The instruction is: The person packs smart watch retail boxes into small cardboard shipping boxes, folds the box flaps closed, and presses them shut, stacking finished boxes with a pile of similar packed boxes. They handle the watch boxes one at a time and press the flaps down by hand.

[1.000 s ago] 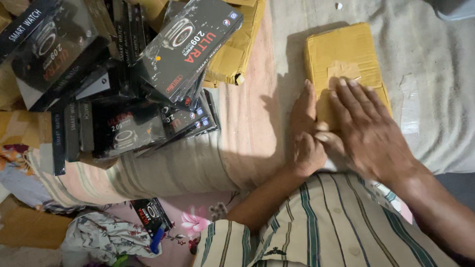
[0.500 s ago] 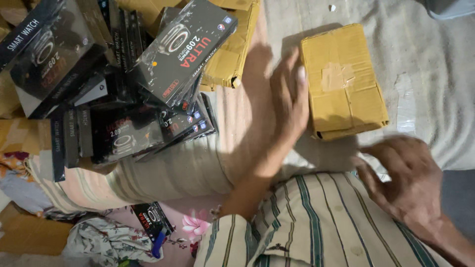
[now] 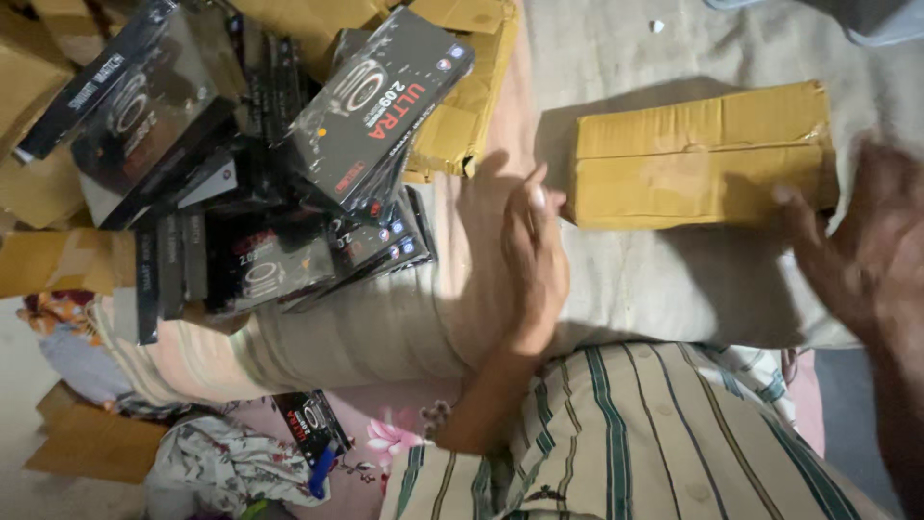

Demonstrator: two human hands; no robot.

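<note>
Dim, warm indoor light. Cardboard parcel (image 3: 701, 154) casts a soft dark shadow to its left on the bedsheet (image 3: 674, 279). Right hand (image 3: 866, 250) heavily motion-blurred; left hand (image 3: 525, 260) slightly soft. Faint sheen on glossy black boxes (image 3: 375, 106). Lower left corner murky, little detail.

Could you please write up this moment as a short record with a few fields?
Left hand: left hand open, empty, fingers spread over the grey cloth, just left of the parcel.
Right hand: right hand open, blurred, at the parcel's right end; contact unclear.
Parcel: taped brown cardboard parcel lying flat on the cloth.
Pile: black product boxes heaped at left among loose cardboard.
Clothing: striped shirt at bottom.
</note>
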